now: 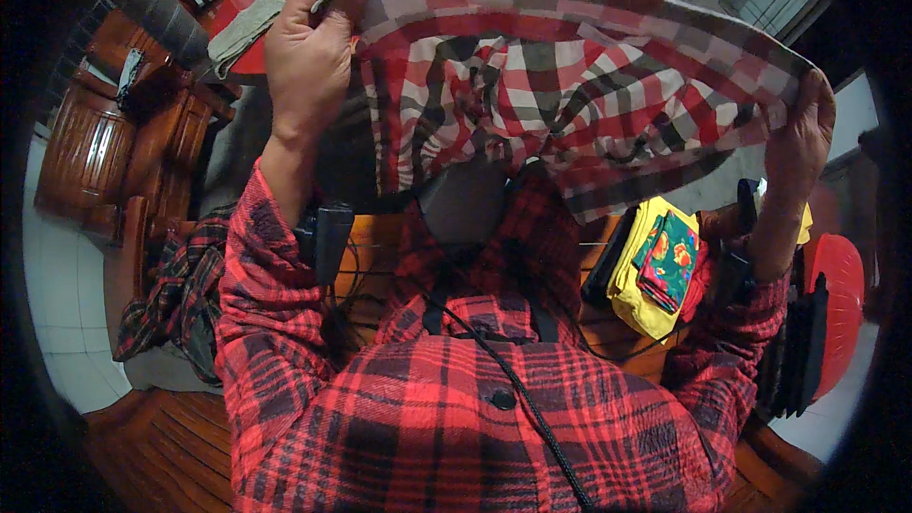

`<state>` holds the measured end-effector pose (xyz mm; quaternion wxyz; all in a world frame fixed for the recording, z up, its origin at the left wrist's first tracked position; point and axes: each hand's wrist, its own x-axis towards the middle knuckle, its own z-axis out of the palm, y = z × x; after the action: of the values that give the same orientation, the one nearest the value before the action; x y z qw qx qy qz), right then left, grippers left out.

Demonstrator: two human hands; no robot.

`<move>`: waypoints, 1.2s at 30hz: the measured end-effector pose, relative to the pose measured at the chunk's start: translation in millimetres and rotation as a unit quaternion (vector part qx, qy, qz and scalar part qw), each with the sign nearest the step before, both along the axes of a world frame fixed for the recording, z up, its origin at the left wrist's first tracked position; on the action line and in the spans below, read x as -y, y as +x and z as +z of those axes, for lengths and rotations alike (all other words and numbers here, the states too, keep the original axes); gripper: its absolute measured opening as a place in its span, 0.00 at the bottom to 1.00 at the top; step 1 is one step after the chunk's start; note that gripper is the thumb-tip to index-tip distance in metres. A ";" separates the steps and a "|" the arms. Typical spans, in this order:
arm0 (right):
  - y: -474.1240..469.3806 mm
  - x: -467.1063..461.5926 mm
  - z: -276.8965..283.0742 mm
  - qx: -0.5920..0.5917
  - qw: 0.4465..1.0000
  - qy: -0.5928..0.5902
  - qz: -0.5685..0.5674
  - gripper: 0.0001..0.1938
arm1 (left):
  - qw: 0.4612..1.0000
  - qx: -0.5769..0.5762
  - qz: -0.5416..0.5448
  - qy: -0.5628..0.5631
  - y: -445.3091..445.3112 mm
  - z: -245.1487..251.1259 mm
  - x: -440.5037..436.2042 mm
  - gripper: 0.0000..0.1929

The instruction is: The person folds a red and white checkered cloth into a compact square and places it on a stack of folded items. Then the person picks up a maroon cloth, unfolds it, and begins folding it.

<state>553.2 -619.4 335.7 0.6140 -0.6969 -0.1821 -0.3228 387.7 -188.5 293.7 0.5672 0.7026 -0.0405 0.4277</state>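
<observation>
A checked cloth point(541, 78) in red, white and black is stretched between my two raised hands, its light-edged band curving along the top. My left hand point(313, 50) grips the band at its left end, the thumb over the fabric. At the right end my right hand point(805, 117) is closed on the same band. Below the band the fabric hangs in loose, wrinkled folds. Whether it is a garment I cannot tell for sure.
Folded yellow cloth point(630, 299) and a green floral cloth point(666, 256) lie on the wooden bench at right. A plaid cloth point(178, 292) is heaped at left. A grey folded cloth point(246, 32) rests on the red table point(249, 60). A red plastic object point(837, 320) stands far right.
</observation>
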 end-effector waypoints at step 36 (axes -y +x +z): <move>-100.9 -120.0 -34.4 -0.254 0.772 -0.132 0.568 0.09 | 0.817 -0.157 -0.477 -0.284 -18.3 -35.6 110.7 0.12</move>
<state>452.3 -499.4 301.3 0.6115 -0.5970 -0.4233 0.3008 369.4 -299.2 258.1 0.8733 0.4605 -0.1577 -0.0196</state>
